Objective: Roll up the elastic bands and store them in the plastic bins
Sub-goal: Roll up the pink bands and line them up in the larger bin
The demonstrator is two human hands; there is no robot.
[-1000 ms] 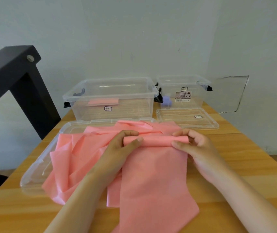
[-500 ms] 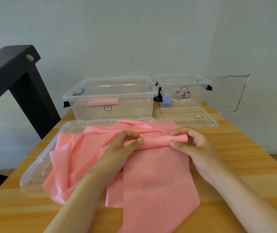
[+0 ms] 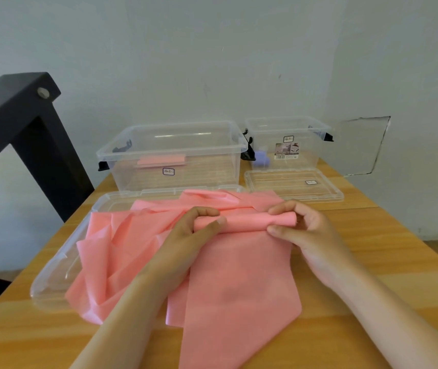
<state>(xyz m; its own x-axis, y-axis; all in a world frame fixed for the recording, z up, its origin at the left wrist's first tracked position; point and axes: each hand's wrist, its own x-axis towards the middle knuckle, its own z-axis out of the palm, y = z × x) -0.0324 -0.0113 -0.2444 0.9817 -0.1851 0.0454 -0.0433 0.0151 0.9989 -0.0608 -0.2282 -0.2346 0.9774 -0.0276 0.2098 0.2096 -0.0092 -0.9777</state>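
Observation:
A long pink elastic band (image 3: 241, 278) lies flat towards me on the wooden table, its far end wound into a short roll (image 3: 249, 222). My left hand (image 3: 194, 230) grips the roll's left end, fingers over the top and thumb in front. My right hand (image 3: 300, 227) pinches the roll's right end. More pink bands (image 3: 111, 243) lie crumpled to the left. Behind stands a large clear bin (image 3: 175, 158) with one rolled pink band (image 3: 162, 159) inside. A smaller clear bin (image 3: 289, 145) to its right holds a purple roll (image 3: 261, 158).
A large clear lid (image 3: 58, 272) lies under the crumpled bands at left. A smaller clear lid (image 3: 292, 183) lies in front of the small bin. A black metal frame (image 3: 26, 123) stands beyond the table's left edge. The wall runs close behind the bins.
The roll has turned a little further and grown slightly thicker. Both hands stay on its ends, with the fingers shifted over the roll. The flat tail has crept slightly away from me.

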